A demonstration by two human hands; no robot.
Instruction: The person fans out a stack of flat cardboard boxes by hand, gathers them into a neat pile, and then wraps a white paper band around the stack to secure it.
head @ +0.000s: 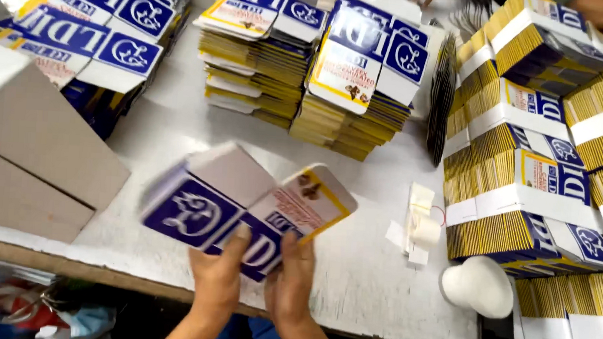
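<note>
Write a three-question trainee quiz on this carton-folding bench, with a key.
1. True or false: both hands, left hand and right hand, hold the flat printed carton.
2. Which lies nearest the white dome-shaped object? A) brown cardboard sheets B) banded carton bundles C) loose carton stacks
3. Fill in: the banded bundles are wrapped with ____ paper strips.

Key: 1 true; 2 B; 3 white.

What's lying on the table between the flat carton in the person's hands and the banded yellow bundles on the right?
In the head view, only a small white tape roll with paper scraps lies on the white table between the blue-and-white flat carton and the banded yellow bundles.
</note>
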